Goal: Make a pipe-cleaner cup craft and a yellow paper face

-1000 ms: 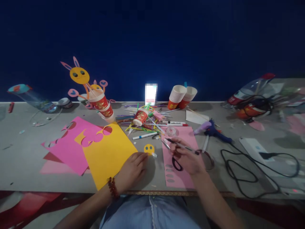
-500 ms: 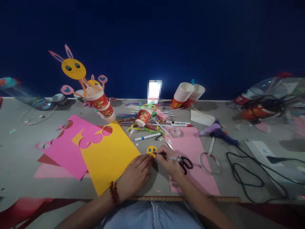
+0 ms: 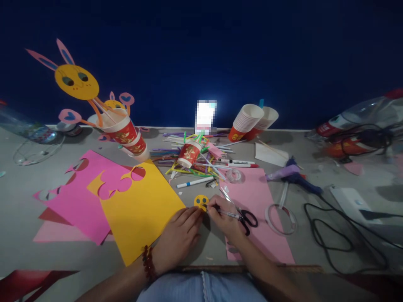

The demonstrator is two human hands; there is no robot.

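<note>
A small yellow paper disc with two dark eyes lies on the table in front of me. My right hand grips a pen, its tip on the lower part of the disc. Flat beside it, my left hand has its fingers stretched out, the fingertips at the disc's lower edge. Under that wrist and forearm reaches the yellow sheet. Black-handled scissors lie on a pink sheet, partly behind my right hand.
Cut magenta paper lies left. A paper-cup figure with a yellow rabbit face stands behind it. Pipe cleaners, a lit screen and stacked cups are at the back. Right are tape, a glue gun and a cable.
The view has shifted slightly, so the things at the sides sit further outward. The pen tip is still on the disc, and both hands keep nearly the same place.
</note>
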